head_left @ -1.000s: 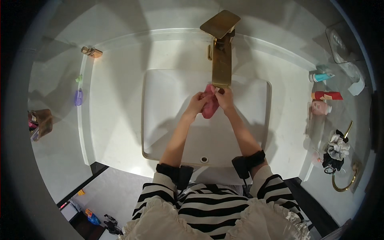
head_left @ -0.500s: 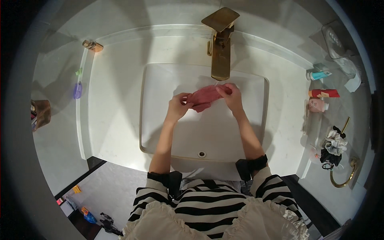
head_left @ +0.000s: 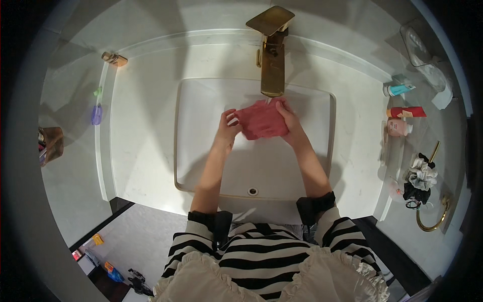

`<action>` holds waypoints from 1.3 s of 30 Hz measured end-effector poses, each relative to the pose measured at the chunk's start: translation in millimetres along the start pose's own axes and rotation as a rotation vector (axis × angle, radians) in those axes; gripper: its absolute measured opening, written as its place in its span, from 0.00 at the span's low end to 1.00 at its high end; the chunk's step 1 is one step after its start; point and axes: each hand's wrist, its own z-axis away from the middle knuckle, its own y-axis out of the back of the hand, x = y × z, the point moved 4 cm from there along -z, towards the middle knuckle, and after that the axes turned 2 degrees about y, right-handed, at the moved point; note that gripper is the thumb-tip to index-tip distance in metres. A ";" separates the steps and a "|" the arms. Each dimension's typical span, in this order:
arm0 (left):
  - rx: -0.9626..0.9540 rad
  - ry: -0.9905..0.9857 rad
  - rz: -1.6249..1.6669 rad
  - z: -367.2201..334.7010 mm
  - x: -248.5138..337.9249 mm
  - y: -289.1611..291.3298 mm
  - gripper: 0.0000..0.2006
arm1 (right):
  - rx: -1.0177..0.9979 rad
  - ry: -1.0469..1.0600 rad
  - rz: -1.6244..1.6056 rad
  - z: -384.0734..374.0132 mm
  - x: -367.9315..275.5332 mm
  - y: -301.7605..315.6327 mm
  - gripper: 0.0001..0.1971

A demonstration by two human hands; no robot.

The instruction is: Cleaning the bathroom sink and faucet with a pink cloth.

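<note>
A pinkish-red cloth (head_left: 263, 121) is spread between my two hands over the white sink basin (head_left: 201, 168), right below the spout of the gold faucet (head_left: 273, 75). Some water shows at the spout, reaching the cloth's upper edge. My left hand (head_left: 227, 130) pinches the cloth's left edge, fingers curled. On the other side my right hand (head_left: 292, 123) grips the right edge, its thumb lying over the top; the fingers behind the cloth are hidden.
Toward the basin's near edge is a round drain hole (head_left: 252, 192). Tubes, including a red one (head_left: 406, 111), and a pink bottle (head_left: 399, 127) stand along the right ledge. Scrunchies (head_left: 420, 176) hang by a gold towel ring (head_left: 431, 229). A small bottle (head_left: 114, 59) occupies the far left corner.
The cloth has gone from bunched and narrow to opened out flatter and wider. My right hand has turned and dropped slightly along its edge; the left still holds its side.
</note>
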 end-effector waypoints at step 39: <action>0.166 -0.727 -1.409 -16.5 5.6 -22.5 0.18 | -0.076 0.495 1.438 -36.7 11.2 3.0 0.10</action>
